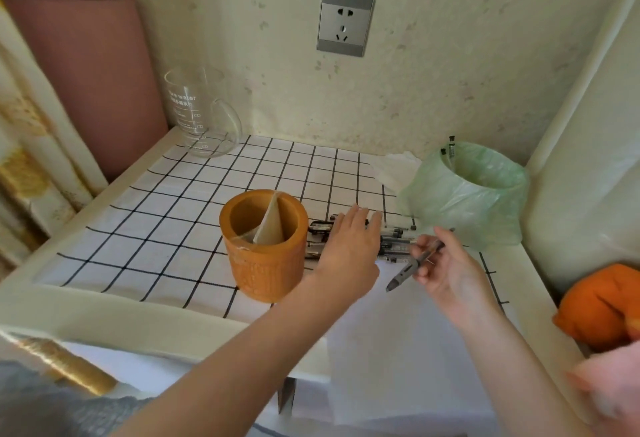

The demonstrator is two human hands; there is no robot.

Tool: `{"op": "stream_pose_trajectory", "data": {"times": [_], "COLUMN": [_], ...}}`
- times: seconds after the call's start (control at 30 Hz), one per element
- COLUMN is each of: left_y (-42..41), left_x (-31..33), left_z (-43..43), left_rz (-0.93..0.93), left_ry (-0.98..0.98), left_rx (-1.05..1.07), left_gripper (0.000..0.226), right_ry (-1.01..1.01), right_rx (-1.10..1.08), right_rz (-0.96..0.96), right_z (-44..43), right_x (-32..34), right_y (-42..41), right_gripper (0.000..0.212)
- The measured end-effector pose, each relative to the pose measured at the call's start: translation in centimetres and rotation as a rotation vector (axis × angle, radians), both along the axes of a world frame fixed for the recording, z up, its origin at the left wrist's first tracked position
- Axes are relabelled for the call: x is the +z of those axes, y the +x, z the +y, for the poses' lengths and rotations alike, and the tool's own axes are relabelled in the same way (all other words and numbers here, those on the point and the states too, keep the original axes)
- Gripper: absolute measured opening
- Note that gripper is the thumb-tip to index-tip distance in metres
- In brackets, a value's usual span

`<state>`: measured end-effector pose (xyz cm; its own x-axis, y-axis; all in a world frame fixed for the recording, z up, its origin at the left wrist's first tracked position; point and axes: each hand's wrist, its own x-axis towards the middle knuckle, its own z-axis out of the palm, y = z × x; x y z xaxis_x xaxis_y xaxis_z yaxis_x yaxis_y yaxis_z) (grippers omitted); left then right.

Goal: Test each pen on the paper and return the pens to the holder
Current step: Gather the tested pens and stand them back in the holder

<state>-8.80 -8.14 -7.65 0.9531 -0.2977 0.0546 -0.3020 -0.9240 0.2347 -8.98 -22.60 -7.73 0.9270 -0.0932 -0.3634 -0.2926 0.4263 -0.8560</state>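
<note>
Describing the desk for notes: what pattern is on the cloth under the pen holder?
White with a black grid pattern, the cloth shows clearly in the head view.

The cream counter (104,312) is covered by a white cloth with a black grid (166,214), tucked into a wall corner. On the cloth stand an orange cylindrical pen holder (266,263) near the middle, a clear glass measuring jug (202,114) at the far left corner and a small bin lined with a green plastic bag (464,197) at the far right. A row of pens (394,239) lies just right of the holder, a white sheet of paper (398,339) overhangs the near edge, and an orange cloth (599,305) sits at the right edge.
</note>
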Motion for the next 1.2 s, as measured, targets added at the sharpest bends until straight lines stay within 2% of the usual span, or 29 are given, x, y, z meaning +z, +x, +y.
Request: {"op": "stream_pose_trajectory", "data": {"times": [0.1, 0.23, 0.37, 0.53, 0.9, 1.1, 1.2], "left_y": [3.0, 5.2, 6.2, 6.9, 7.1, 6.6, 6.0], "left_x": [-0.4, -0.9, -1.6, -2.0, -3.7, -1.8, -0.2], "left_z": [-0.9, -0.8, -0.4, -0.3, -0.6, -0.2, -0.6], "left_rz": [0.056, 0.126, 0.153, 0.001, -0.187, -0.363, -0.441], "left_ry": [0.235, 0.324, 0.266, 0.250, 0.269, 0.096, -0.052], "left_rx": [-0.069, -0.089, -0.112, -0.106, 0.056, 0.173, 0.202], "left_gripper": [0.094, 0.103, 0.088, 0.057, 0.046, 0.038, 0.034], "right_ry": [-0.029, -0.033, -0.031, -0.024, -0.057, -0.080, -0.130], "right_rx": [0.033, 0.048, 0.043, 0.031, 0.041, 0.064, 0.072], "right_rz": [0.002, 0.014, 0.027, 0.026, 0.034, 0.000, -0.013], "right_z": [-0.3, -0.6, -0.6, -0.7, -0.6, -0.4, 0.1], "right_x": [0.1, 0.2, 0.3, 0.4, 0.4, 0.2, 0.3], "right_y": [-0.2, -0.4, -0.4, -0.5, -0.6, -0.6, -0.7], "right_gripper": [0.033, 0.034, 0.034, 0.034, 0.036, 0.035, 0.035]}}
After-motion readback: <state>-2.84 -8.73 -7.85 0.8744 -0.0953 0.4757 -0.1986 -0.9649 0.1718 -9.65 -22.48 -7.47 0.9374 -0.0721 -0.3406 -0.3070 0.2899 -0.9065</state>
